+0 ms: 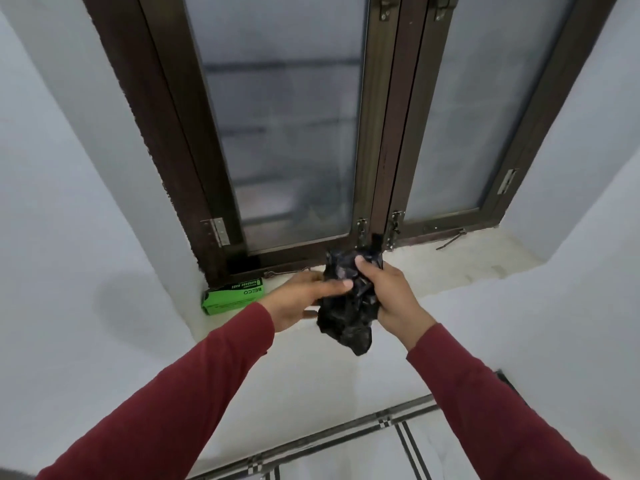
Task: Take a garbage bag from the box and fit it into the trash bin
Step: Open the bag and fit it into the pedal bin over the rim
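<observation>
Nearest us, two dark red sleeves [166, 407] reach forward from the bottom edge; below them a strip of tiled floor [346, 455] with black lines shows, cut off by the frame.

Our left hand [298, 299] pinches the crumpled black garbage bag [346, 306] at its left side, thumb lying across the plastic. Our right hand [391, 296] is closed around the bag's right side, thumb on top. The bag is bunched, held in the air in front of the window sill [450, 268]; its long axis runs roughly up and down, lower end hanging free below both hands. We cannot make out its opening.

Farther back, the green box [233, 296] lies on the sill's left corner, long side along the sill, right end hidden behind the left hand; print reads upside down. Behind stands a dark-framed window [277, 133] with frosted glass, shapes beyond blurred.
</observation>
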`<state>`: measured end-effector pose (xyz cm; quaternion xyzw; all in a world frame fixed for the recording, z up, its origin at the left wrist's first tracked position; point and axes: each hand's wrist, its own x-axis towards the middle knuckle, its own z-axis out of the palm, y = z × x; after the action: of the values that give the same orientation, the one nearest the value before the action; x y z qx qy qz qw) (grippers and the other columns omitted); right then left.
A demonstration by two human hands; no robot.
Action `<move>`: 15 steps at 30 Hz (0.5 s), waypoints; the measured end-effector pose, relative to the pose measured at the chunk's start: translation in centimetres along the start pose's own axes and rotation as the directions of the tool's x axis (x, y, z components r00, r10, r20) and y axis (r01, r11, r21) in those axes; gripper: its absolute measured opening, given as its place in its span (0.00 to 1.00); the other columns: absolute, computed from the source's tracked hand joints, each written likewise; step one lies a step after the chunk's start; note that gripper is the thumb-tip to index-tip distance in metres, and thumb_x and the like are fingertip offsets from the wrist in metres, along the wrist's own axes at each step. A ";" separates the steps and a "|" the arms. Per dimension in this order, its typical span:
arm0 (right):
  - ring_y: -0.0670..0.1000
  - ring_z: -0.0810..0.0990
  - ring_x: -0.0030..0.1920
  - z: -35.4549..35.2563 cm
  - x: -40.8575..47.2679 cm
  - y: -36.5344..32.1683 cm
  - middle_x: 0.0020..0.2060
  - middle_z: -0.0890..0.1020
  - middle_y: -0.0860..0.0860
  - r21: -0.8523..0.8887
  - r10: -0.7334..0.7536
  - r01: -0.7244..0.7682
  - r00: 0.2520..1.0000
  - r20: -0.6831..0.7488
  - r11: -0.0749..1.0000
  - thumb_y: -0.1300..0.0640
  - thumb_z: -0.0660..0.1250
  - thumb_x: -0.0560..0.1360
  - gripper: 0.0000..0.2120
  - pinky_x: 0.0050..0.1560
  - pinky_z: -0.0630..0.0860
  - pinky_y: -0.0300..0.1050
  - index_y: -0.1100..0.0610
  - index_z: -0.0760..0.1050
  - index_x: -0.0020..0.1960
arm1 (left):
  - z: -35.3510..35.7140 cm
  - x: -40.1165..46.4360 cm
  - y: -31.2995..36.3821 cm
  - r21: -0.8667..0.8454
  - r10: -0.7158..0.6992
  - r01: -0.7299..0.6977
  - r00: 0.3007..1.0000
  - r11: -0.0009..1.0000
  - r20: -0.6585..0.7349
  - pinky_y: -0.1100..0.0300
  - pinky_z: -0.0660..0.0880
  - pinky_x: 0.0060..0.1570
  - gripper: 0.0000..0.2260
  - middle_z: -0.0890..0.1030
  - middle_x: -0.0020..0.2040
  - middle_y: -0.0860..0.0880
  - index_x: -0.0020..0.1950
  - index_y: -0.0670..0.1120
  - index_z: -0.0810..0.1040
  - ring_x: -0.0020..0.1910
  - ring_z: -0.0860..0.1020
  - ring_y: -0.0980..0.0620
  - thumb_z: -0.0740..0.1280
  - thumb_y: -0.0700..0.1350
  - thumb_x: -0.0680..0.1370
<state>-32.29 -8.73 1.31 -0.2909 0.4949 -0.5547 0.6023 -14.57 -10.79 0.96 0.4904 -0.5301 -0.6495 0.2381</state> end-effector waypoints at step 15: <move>0.57 0.87 0.42 2.4 -20.6 7.9 0.47 0.87 0.64 -0.153 0.030 -0.031 1.000 -0.009 0.988 0.62 0.74 0.76 0.08 0.39 0.83 0.45 0.65 0.82 0.52 | 1.1 -18.1 -5.2 0.060 -0.112 0.129 0.966 0.990 -0.233 0.55 0.81 0.44 0.32 0.85 0.54 0.46 0.59 0.43 0.79 0.47 0.84 0.49 0.67 0.71 0.74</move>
<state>-24.91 12.19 0.64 -0.3270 0.5424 -0.5068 0.5849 -7.14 6.41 3.02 0.6020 -0.4920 -0.5816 0.2392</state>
